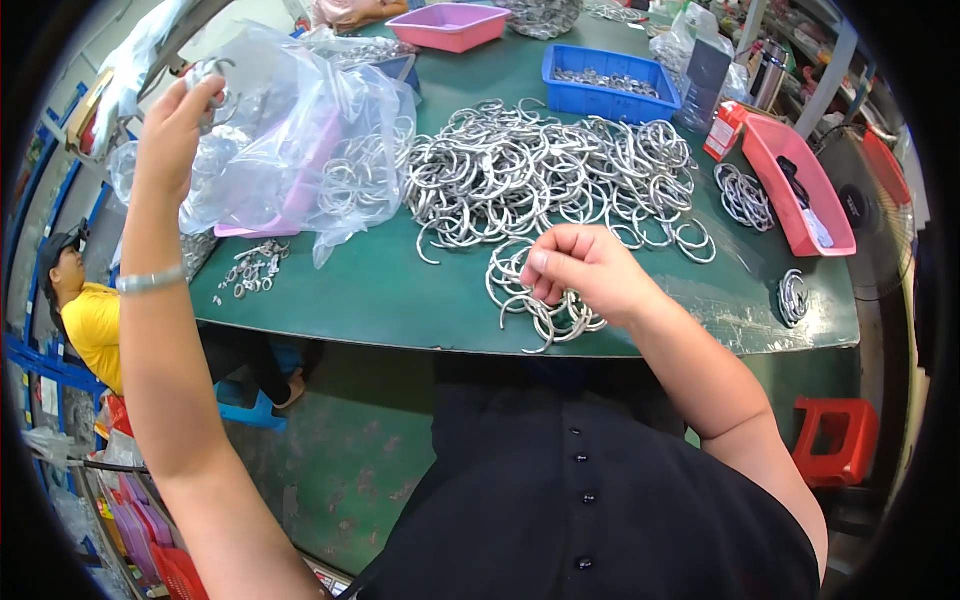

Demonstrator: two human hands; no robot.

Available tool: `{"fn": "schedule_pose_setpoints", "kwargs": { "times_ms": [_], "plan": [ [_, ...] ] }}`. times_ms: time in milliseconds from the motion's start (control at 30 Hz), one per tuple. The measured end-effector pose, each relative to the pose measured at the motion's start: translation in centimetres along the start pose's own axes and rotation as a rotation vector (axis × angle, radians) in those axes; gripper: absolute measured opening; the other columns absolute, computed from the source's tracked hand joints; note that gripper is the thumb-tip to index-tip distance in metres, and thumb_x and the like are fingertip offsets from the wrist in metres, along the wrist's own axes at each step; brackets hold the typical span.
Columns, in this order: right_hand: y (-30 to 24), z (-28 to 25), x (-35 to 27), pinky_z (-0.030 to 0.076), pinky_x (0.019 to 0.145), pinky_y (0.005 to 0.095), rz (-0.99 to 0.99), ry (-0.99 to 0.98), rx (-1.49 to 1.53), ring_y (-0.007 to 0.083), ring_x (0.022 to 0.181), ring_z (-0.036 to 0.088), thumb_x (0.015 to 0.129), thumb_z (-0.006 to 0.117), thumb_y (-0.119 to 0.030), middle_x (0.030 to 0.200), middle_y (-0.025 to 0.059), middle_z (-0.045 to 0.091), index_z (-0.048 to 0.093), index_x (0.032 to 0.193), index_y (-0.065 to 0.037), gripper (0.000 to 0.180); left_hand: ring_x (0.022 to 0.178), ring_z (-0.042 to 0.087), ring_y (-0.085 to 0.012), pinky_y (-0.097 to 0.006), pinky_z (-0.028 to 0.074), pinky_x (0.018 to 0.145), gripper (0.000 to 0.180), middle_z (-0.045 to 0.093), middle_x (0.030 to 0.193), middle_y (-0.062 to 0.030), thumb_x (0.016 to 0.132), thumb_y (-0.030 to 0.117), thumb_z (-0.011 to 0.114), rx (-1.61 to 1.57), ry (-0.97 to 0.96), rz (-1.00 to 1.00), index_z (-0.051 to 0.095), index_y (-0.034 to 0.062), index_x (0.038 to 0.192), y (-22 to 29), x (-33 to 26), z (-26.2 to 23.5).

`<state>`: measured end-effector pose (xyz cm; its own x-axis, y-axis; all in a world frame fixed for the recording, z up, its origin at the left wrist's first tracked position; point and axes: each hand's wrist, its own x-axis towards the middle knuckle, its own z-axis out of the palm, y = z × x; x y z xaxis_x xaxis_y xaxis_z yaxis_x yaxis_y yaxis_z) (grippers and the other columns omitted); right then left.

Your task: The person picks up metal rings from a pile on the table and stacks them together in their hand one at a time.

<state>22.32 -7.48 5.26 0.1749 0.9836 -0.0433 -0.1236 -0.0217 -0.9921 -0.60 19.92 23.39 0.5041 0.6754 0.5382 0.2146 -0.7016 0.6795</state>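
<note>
My left hand is raised at the far left, beside a clear plastic bag. Its fingers are closed round a few silver-coloured metal bangles, open C-shaped rings. My right hand is low over a small group of similar bangles near the table's front edge. Its fingers are curled in with the thumb against them; what they pinch, if anything, is hidden. Behind it spreads a large tangled heap of bangles. More bangles show through the bag.
A blue tray of small metal pieces and pink trays stand along the green table. Bundled rings lie by a pink tray at right. A red stool stands below; a person in yellow sits left.
</note>
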Motion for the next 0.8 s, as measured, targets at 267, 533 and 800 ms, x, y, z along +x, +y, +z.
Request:
{"fn": "schedule_pose_setpoints", "kwargs": {
  "times_ms": [267,533,800],
  "plan": [
    [0.7,-3.4,0.8,0.046,0.059,0.0295,-0.301,0.278,-0.776,0.0187,0.062,0.058,0.075,0.056,-0.010,0.071,0.0090,0.060,0.060,0.083,-0.002,0.013,0.100,0.052,-0.0174,-0.026,0.037,0.087,0.037,0.057,0.107,-0.0112,0.084,0.024,0.053,0.219,0.090,0.099,0.054,-0.0013,0.111,0.8,-1.2,0.9],
    [1.1,-4.4,3.2,0.045,0.067,0.0377,-0.259,0.116,-1.266,0.0277,0.077,0.056,0.076,0.056,-0.017,0.075,0.0107,0.058,0.062,0.076,-0.003,0.015,0.086,0.051,-0.0159,-0.026,0.040,0.078,0.014,0.056,0.093,-0.0099,0.080,-0.004,0.050,0.240,0.219,0.461,0.058,-0.0048,0.092,5.7,-13.6,6.8],
    [2.1,-2.1,6.2,0.047,0.064,0.0395,0.007,0.115,-1.434,0.0312,0.069,0.059,0.071,0.058,-0.027,0.067,0.0143,0.061,0.064,0.070,-0.004,0.023,0.067,0.051,-0.0096,-0.021,0.041,0.061,0.014,0.055,0.084,-0.0065,0.076,0.002,0.058,-0.216,-0.228,-0.116,0.059,-0.0018,0.089,0.1,-19.4,13.5]
  ]
}}
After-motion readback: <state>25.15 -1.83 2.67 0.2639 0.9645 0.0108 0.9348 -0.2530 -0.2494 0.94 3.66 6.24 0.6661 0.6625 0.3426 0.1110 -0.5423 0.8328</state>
